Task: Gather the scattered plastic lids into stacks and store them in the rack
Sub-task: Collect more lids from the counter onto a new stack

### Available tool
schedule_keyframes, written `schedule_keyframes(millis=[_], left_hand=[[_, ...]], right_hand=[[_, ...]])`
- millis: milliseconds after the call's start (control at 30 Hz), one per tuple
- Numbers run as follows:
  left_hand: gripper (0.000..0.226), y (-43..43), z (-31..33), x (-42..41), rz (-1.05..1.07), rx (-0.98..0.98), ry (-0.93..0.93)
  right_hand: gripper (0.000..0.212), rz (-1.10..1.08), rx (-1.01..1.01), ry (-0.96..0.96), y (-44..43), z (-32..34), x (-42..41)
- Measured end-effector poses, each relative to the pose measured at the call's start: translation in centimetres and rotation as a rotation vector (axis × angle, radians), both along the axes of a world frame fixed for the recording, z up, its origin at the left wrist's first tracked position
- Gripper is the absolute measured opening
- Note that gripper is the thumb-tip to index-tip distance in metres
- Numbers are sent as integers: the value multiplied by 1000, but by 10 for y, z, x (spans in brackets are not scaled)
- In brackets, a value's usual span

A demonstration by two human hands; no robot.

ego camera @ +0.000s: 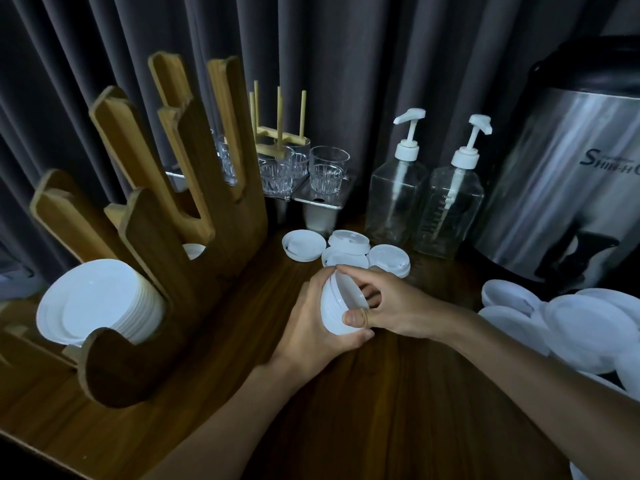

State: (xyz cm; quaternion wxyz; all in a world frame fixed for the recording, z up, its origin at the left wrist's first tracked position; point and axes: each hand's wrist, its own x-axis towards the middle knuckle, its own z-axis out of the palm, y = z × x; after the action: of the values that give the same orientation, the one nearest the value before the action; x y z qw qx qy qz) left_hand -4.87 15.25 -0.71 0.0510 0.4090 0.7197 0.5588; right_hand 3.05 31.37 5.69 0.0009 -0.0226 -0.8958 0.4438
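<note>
Lid stack [337, 306] held over wooden table [381, 410], just in front of four loose lids [346, 251]. Left hand [311, 327] cups its side, fingers curled beneath. Right hand [401, 303] pinches rim, thumb and fingers bent. Second stack [100, 299] sits in rack [166, 271], nearest slot. Heaped lids [581, 327] far right.

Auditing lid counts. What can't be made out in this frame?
Head view only:
- held stack: lid count, covered by left hand and right hand.
- rear-slot lid: mostly behind the rack.
- lid pile at right: cut by the frame edge, blurred.
- urn label: cut by right edge.
</note>
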Motion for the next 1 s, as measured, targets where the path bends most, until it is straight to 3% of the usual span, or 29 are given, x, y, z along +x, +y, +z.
schedule_keyframes(millis=[300,400,500,600,733,833,1000], left_hand=[[90,-2,7,4,-23,-32,57],[87,-5,11,5,-17,61,-48],[81,-14,23,3,66,179,-106],[81,-28,47,4,74,287,-135],[79,-49,78,12,32,373,-137],[85,-69,94,15,42,429,-149],[88,-112,127,22,91,383,-132]], right_hand=[[57,-43,-71,79,-12,2,11],[51,-93,-17,62,-12,4,13],[39,-142,-95,72,-12,14,17],[28,-48,-148,77,-19,32,21],[56,15,-93,199,-42,52,16],[60,18,45,324,-67,68,11],[59,76,64,482,-108,95,-2]])
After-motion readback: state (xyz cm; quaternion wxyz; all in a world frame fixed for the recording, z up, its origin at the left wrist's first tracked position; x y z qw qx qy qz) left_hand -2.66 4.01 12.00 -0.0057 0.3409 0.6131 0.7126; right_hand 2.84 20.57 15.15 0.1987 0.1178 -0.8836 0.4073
